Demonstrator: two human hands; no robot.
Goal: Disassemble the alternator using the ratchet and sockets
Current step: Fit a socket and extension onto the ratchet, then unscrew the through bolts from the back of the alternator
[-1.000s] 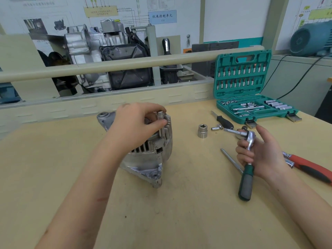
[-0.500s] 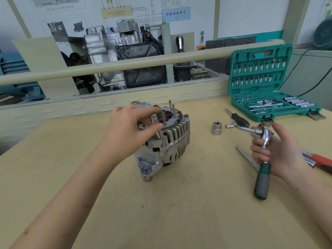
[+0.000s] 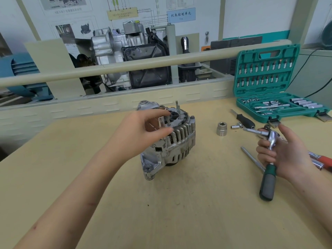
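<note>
I see the alternator (image 3: 168, 139) standing at the centre of the frame on the tan table (image 3: 125, 203), its finned housing facing right and two thin studs rising from its upper face. My left hand (image 3: 142, 130) reaches in from the lower left and sits against the alternator's upper left edge, thumb and forefinger pinching a small socket (image 3: 161, 121) held upright just beside the shorter stud — whether it touches the stud I cannot tell, since the fingers are a little blurred there.

At the right of the frame my right hand (image 3: 282, 151) grips the ratchet (image 3: 269, 159) around its metal neck, lower fingers curled round it while the forefinger points up and free. The ratchet's head sits at the top of the fist with a short extension pointing left, and its dark green handle hangs down toward the lower right, its end near the table.

Between the alternator and that hand a large socket (image 3: 221, 129) stands on its end on the table. Just beyond it lie a small adapter (image 3: 236, 126) and a black-handled driver (image 3: 244, 119). A steel bar (image 3: 251, 158) lies slantwise partly behind the right hand, and a red-handled tool (image 3: 321, 160) shows at the right edge. The open green socket case (image 3: 269, 83) sits in the upper right — lid up, bits in rows.
</note>
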